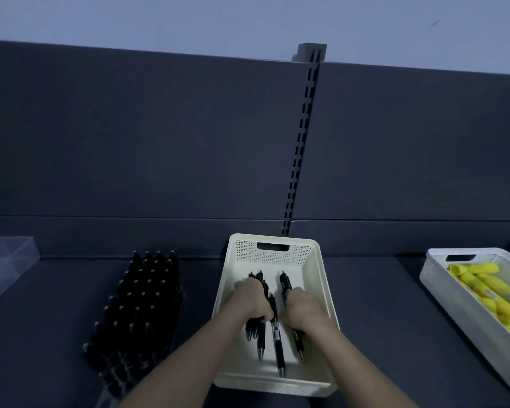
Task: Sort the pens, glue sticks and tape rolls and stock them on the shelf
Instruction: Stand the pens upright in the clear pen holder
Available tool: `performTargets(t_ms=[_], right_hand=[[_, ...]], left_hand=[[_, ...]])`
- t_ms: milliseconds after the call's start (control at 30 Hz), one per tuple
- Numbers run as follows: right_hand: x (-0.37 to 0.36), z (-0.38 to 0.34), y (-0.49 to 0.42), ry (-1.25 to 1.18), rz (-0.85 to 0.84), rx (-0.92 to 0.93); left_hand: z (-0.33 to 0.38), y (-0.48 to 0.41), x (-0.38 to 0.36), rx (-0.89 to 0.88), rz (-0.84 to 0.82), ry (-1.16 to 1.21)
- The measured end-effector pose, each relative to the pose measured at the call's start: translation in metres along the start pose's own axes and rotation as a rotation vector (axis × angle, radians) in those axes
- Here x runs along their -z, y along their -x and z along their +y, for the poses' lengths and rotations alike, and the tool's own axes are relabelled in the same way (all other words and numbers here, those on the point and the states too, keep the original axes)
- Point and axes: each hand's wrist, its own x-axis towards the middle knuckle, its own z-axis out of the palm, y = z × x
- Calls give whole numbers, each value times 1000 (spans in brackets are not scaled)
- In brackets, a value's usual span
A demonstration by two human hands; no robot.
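- A cream perforated plastic basket (315, 257) with a handle slot in its far wall stands at the lower centre of the frame, on the dark grey shelf (56, 304).
- Both bare forearms come up from the bottom edge into this basket.
- The left hand (249, 301) has its grip closed round a bundle of black click pens (261, 338). Their clip ends stick out above the fist and their metal tips below it.
- The right hand (302, 309) has its grip closed on a smaller bunch of black pens (285, 285), just right of centre in the basket. How many it holds cannot be told.
- One loose black pen with a white label (278, 346) lies on the basket floor between the two fists, its tip towards the near wall.
- To the left of the basket, a dense block of stacked black pens (142, 313) lies on the shelf, apart from the basket.
- At the right edge of the frame sits a white perforated plastic basket (442, 295) holding yellow cylindrical glue sticks (483, 287).
- At the left edge is part of a clear plastic box (6, 257).
- A grey slotted metal upright (302, 142) runs up the dark back panel (130, 142) behind the cream basket.
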Motion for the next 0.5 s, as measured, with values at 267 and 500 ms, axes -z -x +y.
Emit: performTargets(t_ms=[267, 500], right_hand=[[-5, 1, 10, -265, -115, 80], [-3, -3, 11, -262, -43, 45]], left_hand=[[-2, 0, 2, -14, 71, -4], [-5, 9, 17, 64, -5, 196]])
